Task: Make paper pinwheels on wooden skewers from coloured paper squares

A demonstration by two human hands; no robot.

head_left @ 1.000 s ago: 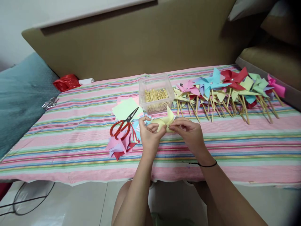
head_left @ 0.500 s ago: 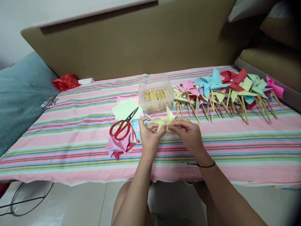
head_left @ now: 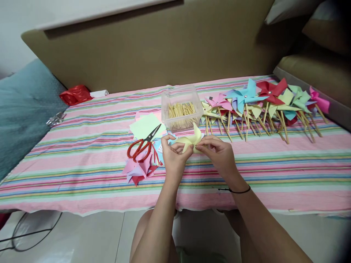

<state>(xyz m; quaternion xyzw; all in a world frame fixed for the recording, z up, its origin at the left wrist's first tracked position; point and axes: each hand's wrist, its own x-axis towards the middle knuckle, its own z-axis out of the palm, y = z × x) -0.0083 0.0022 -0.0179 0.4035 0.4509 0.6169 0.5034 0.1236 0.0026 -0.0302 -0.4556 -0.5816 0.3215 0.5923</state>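
Observation:
A pale yellow paper pinwheel point(head_left: 194, 137) with curved blades is held between both hands, above the striped cloth point(head_left: 90, 146). My left hand point(head_left: 175, 155) is closed on its left side, thumb near the centre. At the pinwheel's middle, the fingertips of my right hand point(head_left: 218, 151) pinch together on its right side; any pin or stick there is too small or hidden to make out. Left of my hands lie red-handled scissors point(head_left: 141, 147), partly over a stack of coloured paper point(head_left: 145, 126). Below them are cut pink and purple paper pieces point(head_left: 138, 169).
A clear plastic box point(head_left: 182, 122) of short wooden sticks stands just beyond my hands. Many finished pinwheels point(head_left: 246, 95) lie on sticks at the right. A red plastic bag point(head_left: 76, 95) rests at the far left, by a blue-green cushion point(head_left: 24, 113). A brown backboard point(head_left: 153, 51) rises behind.
Almost nothing differs. Both hands keep their hold on the yellow pinwheel, with only a tiny shift of the fingers and of the view.

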